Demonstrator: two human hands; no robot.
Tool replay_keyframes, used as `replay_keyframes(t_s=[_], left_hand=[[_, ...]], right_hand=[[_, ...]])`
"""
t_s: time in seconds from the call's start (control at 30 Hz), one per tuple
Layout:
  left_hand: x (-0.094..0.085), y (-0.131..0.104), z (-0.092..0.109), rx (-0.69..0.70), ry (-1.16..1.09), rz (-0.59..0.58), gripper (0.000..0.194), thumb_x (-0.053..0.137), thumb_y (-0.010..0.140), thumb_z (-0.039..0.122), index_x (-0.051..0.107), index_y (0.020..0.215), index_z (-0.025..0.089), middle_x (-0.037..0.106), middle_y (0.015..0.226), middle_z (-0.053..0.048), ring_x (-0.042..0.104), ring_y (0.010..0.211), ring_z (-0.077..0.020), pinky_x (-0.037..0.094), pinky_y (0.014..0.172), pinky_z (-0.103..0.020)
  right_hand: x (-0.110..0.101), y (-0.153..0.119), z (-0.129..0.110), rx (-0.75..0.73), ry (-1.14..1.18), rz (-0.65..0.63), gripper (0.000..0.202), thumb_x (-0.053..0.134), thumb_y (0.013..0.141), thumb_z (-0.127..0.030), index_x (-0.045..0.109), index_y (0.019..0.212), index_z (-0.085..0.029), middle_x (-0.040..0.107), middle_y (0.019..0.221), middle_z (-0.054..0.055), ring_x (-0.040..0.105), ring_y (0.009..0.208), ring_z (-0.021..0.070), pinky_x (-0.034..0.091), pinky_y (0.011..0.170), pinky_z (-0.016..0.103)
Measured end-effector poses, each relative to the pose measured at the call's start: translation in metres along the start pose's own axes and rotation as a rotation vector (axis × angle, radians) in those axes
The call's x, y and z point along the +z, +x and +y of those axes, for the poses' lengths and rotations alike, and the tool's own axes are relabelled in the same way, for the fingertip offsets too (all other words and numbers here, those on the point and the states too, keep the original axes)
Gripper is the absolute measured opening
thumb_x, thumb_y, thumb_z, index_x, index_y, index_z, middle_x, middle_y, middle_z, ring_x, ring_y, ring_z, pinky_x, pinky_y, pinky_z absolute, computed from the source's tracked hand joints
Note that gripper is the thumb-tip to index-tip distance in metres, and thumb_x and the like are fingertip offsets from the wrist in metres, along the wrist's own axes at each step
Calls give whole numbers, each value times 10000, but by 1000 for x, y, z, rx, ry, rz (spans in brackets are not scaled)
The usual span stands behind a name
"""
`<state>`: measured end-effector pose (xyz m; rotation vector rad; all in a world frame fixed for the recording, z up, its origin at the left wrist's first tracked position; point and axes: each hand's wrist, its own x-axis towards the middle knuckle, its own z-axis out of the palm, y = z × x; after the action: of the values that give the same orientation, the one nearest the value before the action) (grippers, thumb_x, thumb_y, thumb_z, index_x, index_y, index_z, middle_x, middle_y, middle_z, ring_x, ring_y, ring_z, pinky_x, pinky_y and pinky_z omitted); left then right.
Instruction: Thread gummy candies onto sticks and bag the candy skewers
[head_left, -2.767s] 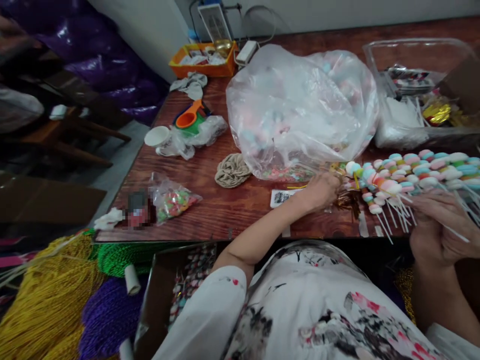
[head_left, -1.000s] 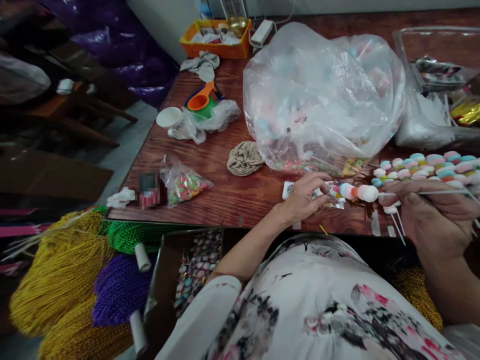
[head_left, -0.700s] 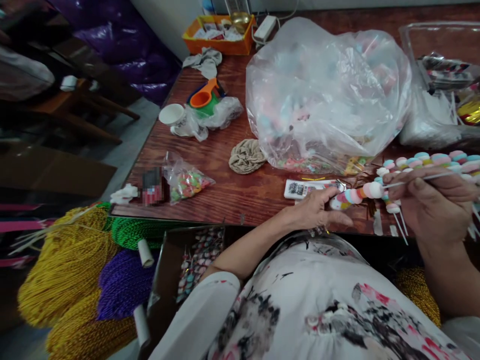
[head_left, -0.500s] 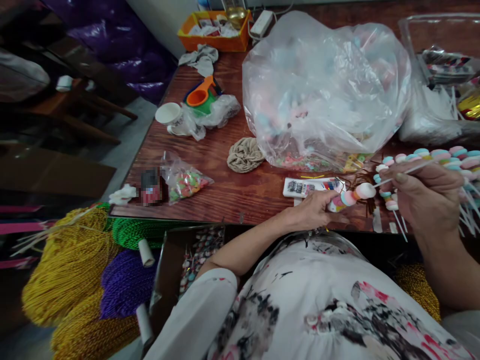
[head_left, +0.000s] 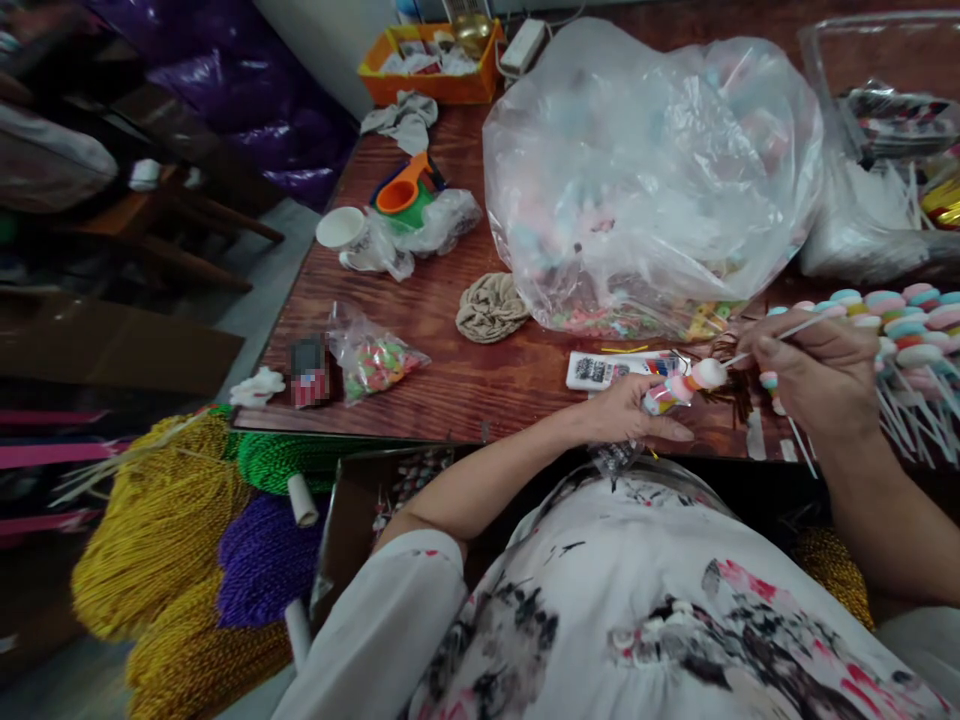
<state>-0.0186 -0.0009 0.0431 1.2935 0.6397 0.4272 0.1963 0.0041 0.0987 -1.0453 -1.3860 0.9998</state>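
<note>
Near the table's front edge, my left hand (head_left: 626, 410) holds a short stack of pink, white and blue puffy pieces (head_left: 682, 388) at its lower left end, with clear wrap around that part. My right hand (head_left: 821, 375) pinches a thin white stick (head_left: 780, 336), whose tip meets the white piece at the top of the stack. Behind the hands lies a white printed packet (head_left: 592, 370) with a yellow tie. Brown twist ties are spread between the hands. Many similar stacks on white sticks (head_left: 919, 330) lie beyond my right hand.
A large clear bag (head_left: 645, 180) of pastel pieces fills the table's back. A beige cloth (head_left: 491, 308), a small bag of colored bits (head_left: 379, 365), a white cup (head_left: 341, 230) and an orange tray (head_left: 431, 85) stand left. Yellow cord bundles (head_left: 157, 530) hang below the edge.
My right hand has shifted left with the stick, uncovering more of the stacks behind it. The stack and my left hand have moved slightly left, and the left fingers have shifted on it.
</note>
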Motion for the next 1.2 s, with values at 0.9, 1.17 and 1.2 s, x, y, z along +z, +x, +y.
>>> replay_keyframes(t_s=[0.9,1.17,1.2], left_hand=[[2,-7,13,-22,728,324,764,862,570,503,570,1202,187,653,1032,-51,595,947,-243,451,866,-352],[-7,-22,7,-8,441,241,306,698,739,219,579,1016,166,602,873,4,560,805,-145,453,771,-273],[-8,-22,6,-22,289,143,333,735,714,249,574,992,163,572,817,27,533,741,-119,444,718,-250]], right_hand=[[19,-15,35,252,397,211,159,768,758,-295,647,695,-213,584,537,-64,535,465,89,437,479,221],[10,-15,32,128,344,120,103,789,725,-333,740,719,-243,677,661,-15,590,568,126,501,551,274],[8,-15,32,133,327,63,115,785,730,-351,746,723,-243,679,660,-12,596,569,130,497,543,276]])
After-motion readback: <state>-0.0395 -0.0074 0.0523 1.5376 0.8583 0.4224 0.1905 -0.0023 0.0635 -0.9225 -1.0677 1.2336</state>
